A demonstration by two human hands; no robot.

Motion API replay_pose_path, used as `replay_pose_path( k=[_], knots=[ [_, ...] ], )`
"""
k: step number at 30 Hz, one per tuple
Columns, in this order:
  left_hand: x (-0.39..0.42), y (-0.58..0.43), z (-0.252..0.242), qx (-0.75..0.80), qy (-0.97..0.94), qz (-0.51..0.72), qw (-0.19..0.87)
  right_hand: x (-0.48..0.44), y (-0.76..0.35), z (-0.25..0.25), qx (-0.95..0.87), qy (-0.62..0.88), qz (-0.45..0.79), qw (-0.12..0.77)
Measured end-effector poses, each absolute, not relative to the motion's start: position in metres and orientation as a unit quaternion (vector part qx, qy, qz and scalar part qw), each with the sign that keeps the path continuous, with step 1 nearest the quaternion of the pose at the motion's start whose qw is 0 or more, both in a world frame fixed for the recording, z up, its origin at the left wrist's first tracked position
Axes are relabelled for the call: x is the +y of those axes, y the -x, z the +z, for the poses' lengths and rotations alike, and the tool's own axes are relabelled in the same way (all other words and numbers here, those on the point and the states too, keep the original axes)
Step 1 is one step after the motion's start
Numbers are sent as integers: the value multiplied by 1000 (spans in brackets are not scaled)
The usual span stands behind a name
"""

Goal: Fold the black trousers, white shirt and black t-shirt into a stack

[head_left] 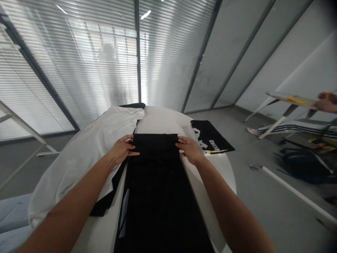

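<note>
A long black cloth garment (160, 189) lies lengthwise before me on a white round table (164, 121), its far end squared off like a folded edge. My left hand (123, 150) pinches the far left corner between thumb and fingers. At the opposite corner, my right hand (190, 149) grips the same edge. A pale grey stripe or patch shows along the garment's left side. Whether the cloth is a pair of trousers or something else, I cannot tell.
White cloth (89, 154) covers the table's left side, with black fabric (104, 205) under it. A black printed bag (210, 136) lies at the right edge. Beyond it are a white pole (297, 193), a dark backpack (306, 163) and another person's hand (326, 102) at a second table (279, 95).
</note>
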State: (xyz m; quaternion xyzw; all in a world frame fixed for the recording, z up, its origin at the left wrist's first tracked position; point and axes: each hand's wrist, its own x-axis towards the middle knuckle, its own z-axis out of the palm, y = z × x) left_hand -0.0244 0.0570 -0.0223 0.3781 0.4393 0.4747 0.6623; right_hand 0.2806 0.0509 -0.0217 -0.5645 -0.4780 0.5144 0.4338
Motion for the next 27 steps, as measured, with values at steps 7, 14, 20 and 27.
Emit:
replay_pose_path(
  k=[7,14,20,27],
  knots=[
    [60,22,-26,420,-370,518,647,51,-279,-23,-467,522,542,464],
    [56,16,-21,381,-428,574,585,54,-278,-24,-465,481,535,516],
    [62,18,-28,377,-489,616,489,58,-276,-35,-492,428,538,535],
    [61,24,-23,376,-444,645,496,61,-278,-39,-478,433,538,543]
  ],
)
